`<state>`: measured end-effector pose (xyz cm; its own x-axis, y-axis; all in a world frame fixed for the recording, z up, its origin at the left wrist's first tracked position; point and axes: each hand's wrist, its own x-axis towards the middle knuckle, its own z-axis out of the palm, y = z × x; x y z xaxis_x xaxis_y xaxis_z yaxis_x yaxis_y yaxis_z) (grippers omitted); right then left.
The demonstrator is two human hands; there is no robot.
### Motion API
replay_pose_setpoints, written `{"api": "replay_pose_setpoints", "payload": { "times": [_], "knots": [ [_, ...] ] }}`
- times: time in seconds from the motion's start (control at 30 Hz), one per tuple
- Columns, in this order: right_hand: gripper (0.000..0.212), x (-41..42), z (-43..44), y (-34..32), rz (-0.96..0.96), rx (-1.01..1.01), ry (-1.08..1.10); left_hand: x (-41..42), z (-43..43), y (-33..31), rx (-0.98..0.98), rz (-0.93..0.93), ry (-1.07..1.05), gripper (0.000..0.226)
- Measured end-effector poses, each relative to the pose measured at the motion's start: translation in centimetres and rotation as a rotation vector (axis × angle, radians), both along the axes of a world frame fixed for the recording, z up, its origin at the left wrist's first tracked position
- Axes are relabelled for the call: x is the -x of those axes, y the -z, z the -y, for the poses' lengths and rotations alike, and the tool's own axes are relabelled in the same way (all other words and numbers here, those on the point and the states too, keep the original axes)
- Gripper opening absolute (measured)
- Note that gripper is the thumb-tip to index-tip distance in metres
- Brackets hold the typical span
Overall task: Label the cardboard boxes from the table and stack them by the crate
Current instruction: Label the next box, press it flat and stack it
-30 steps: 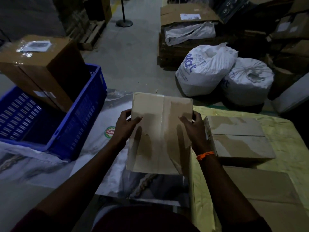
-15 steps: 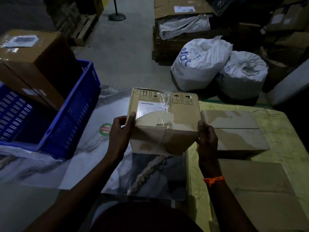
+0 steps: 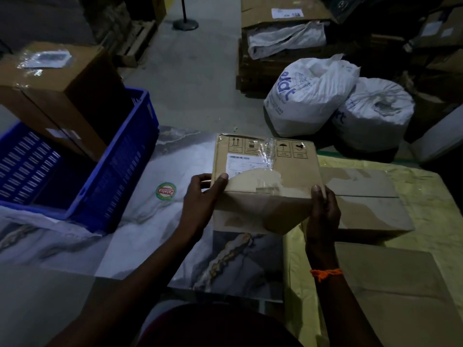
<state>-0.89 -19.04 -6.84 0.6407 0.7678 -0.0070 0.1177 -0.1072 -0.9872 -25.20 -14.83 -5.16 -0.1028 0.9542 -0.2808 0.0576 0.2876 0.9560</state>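
Observation:
I hold a small cardboard box (image 3: pixel 288 171) in front of me with both hands. Its top face carries printed handling symbols, a white label and crinkled clear tape. My left hand (image 3: pixel 201 196) grips its left edge, thumb on top. My right hand (image 3: pixel 323 209) grips its right edge. A second cardboard box (image 3: pixel 368 204) lies on the yellow-covered table (image 3: pixel 426 196) just right of it, and a flat cardboard piece (image 3: pixel 390 284) lies nearer to me. The blue crate (image 3: pixel 112 171) stands to the left with a large brown box (image 3: pixel 62 91) leaning in it.
A marble-patterned sheet (image 3: pixel 150 221) with a round sticker covers the surface under the box. Two white sacks (image 3: pixel 313 93) sit on the floor beyond the table. Stacked cartons and pallets (image 3: pixel 280 28) fill the back right; a post base (image 3: pixel 185 23) stands on the concrete aisle.
I have tipped the box from standing on end, blank side toward me, to its labelled face up. My hands slid to its near corners.

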Motion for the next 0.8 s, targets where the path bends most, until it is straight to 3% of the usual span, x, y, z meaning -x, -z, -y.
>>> {"api": "replay_pose_setpoints", "payload": {
  "times": [0.17,0.3,0.4,0.47,0.53,0.6,0.7,0.8],
  "knots": [
    [0.078,0.4,-0.2,-0.4,0.011,-0.008,0.007,1.2,-0.6,-1.1,-0.03,-0.032,0.065,0.07],
    [0.024,3.8,-0.8,-2.3,0.097,-0.093,-0.108,5.3,-1.7,-2.3,-0.394,-0.439,0.004,0.059],
    [0.022,6.6,-1.3,-3.5,0.172,-0.132,-0.288,7.4,-2.2,-3.7,-0.506,-0.442,0.111,0.045],
    [0.03,7.9,-1.8,-3.4,0.251,-0.125,-0.411,7.8,-2.4,-4.4,-0.514,-0.345,0.184,0.033],
    [0.032,8.7,-2.2,-2.6,0.332,-0.112,-0.502,7.9,-2.5,-4.6,-0.523,-0.365,0.152,0.034],
    [0.03,9.0,-2.5,-1.8,0.366,-0.09,-0.554,7.9,-2.6,-5.2,-0.46,-0.431,0.082,0.048],
    [0.034,8.2,-3.2,0.0,0.413,0.038,-0.5,9.1,-3.0,-5.8,-0.314,-0.364,0.042,0.07],
    [0.075,6.4,-3.8,2.4,0.347,0.231,-0.403,11.3,-3.6,-5.3,-0.183,-0.348,0.04,0.084]
  ]
}}
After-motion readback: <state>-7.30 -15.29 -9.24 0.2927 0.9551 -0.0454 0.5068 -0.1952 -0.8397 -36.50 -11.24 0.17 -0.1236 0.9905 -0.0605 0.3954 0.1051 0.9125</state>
